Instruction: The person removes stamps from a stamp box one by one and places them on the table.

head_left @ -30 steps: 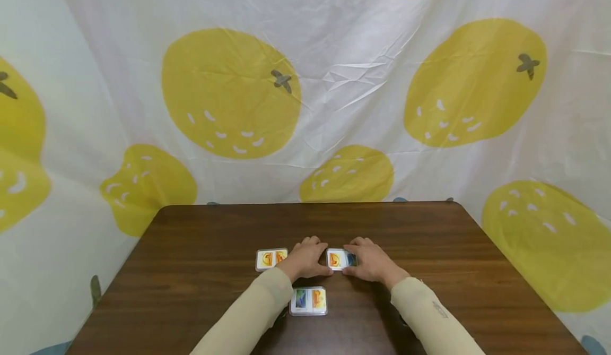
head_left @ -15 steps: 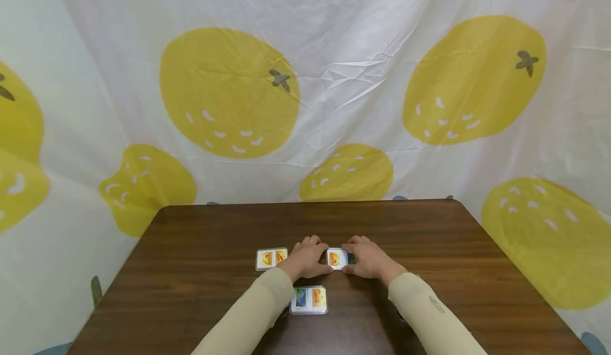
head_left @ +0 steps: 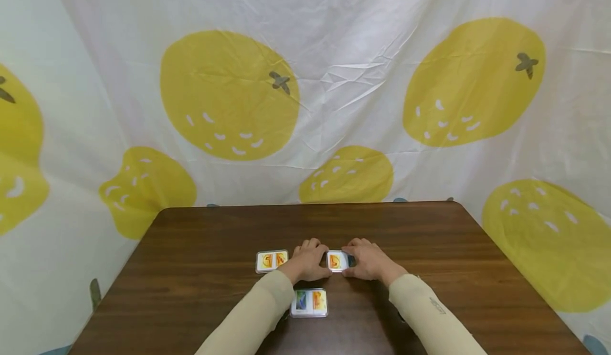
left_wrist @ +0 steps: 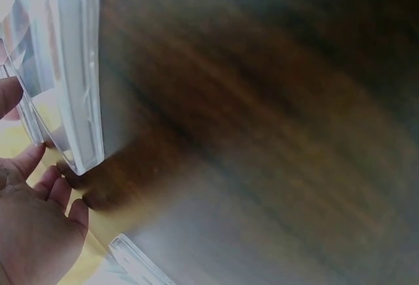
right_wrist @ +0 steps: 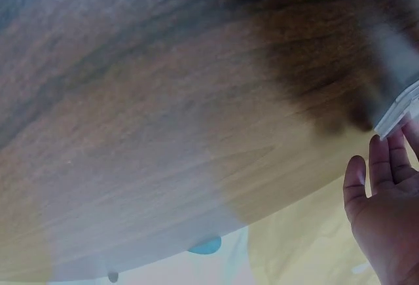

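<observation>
Toward the table's middle lies a clear plastic card case (head_left: 337, 260) with an orange picture at its left and a dark blue one at its right. My left hand (head_left: 306, 260) pinches its left end, thumb at the near corner and index finger at the far one. On the other end, my right hand (head_left: 368, 259) holds it the same way and partly covers the blue picture. In the left wrist view the left hand (left_wrist: 39, 226) has fingertips at a clear edge. The right hand (right_wrist: 389, 213) touches the case (right_wrist: 396, 113) with its fingertips in the right wrist view.
A second card case (head_left: 271, 261) with two orange pictures lies left of my left hand. Nearer me is a third case (head_left: 309, 303), with a green-blue and an orange picture, close by my left sleeve. The brown wooden table (head_left: 200, 233) ends at a lemon-print curtain (head_left: 334, 116).
My right hand has edged slightly left over the case, covering more of the blue picture. The left hand and the other two cases keep their places.
</observation>
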`<action>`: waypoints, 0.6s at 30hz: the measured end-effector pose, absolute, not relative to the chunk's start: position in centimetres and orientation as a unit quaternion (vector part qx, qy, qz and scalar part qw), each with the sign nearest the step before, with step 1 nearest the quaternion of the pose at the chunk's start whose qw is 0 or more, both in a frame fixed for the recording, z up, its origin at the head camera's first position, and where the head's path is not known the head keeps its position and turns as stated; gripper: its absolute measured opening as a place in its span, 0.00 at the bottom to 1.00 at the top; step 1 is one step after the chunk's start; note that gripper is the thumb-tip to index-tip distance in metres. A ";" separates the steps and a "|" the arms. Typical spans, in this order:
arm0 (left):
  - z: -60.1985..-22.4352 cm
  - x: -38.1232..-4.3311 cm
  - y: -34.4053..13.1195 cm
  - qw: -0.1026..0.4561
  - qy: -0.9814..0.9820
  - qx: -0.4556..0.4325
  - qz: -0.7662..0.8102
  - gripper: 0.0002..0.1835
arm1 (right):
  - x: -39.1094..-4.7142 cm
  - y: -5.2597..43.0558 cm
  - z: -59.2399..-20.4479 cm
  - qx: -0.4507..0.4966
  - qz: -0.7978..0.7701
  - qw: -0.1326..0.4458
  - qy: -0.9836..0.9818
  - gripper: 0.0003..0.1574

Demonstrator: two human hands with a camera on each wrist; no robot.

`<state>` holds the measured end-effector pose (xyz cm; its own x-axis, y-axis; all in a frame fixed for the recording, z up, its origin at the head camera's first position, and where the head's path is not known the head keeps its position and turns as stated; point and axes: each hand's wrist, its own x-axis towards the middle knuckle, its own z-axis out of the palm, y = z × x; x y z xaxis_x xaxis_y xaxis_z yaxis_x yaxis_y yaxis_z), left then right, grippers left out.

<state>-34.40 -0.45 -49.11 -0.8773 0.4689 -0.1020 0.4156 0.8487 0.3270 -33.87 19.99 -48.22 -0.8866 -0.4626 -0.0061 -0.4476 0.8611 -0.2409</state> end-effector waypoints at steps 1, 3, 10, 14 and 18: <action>-49.1 -34.4 -0.4 0.091 0.958 0.230 0.149 0.32 | -33.9 20.0 -48.2 -0.237 -0.117 0.032 0.964 0.39; -49.1 -34.4 -0.5 0.092 0.958 0.228 0.150 0.32 | -33.9 20.0 -48.2 -0.242 -0.120 0.031 0.962 0.39; -48.6 -34.4 -0.4 0.093 0.956 0.232 0.153 0.32 | -34.1 20.5 -47.8 -0.239 -0.153 0.035 0.958 0.40; -48.6 -34.5 -0.5 0.089 0.957 0.231 0.154 0.31 | -34.4 20.7 -48.0 -0.235 -0.167 0.040 0.957 0.41; -48.9 -34.6 -0.7 0.088 0.955 0.234 0.162 0.31 | -34.6 20.8 -48.3 -0.235 -0.174 0.045 0.955 0.39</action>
